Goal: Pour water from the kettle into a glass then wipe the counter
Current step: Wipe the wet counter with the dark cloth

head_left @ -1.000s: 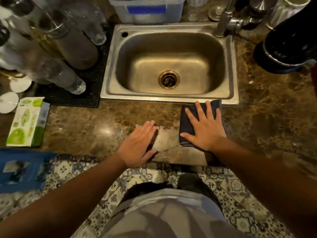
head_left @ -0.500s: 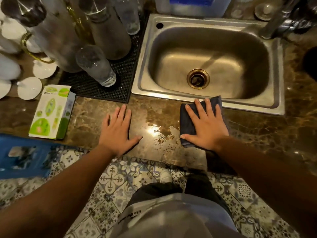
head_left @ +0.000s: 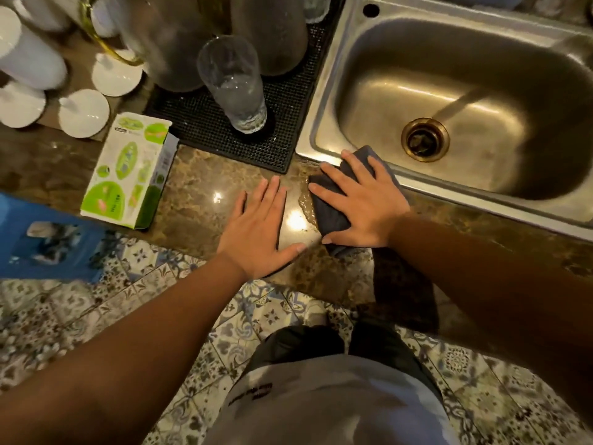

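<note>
My right hand (head_left: 362,200) presses flat on a dark blue cloth (head_left: 327,207) on the brown marble counter (head_left: 199,184), just in front of the sink's front left corner. A thin film of water shows at the cloth's left edge. My left hand (head_left: 256,229) lies flat and empty on the counter, fingers apart, just left of the cloth. A tall clear glass (head_left: 234,85) with a little water stands on the black mat (head_left: 288,107) behind my hands. The kettle is out of view.
A steel sink (head_left: 324,123) fills the upper right. Larger glass vessels (head_left: 170,43) stand on the mat. A green and white box (head_left: 128,171) lies at the left, white dishes (head_left: 83,112) behind it, a blue object (head_left: 41,239) at the counter's edge. Patterned floor tiles lie below.
My right hand has slid the cloth left along the counter, from the sink's front middle to its left corner. My left hand stays flat on the counter. The view has shifted left.
</note>
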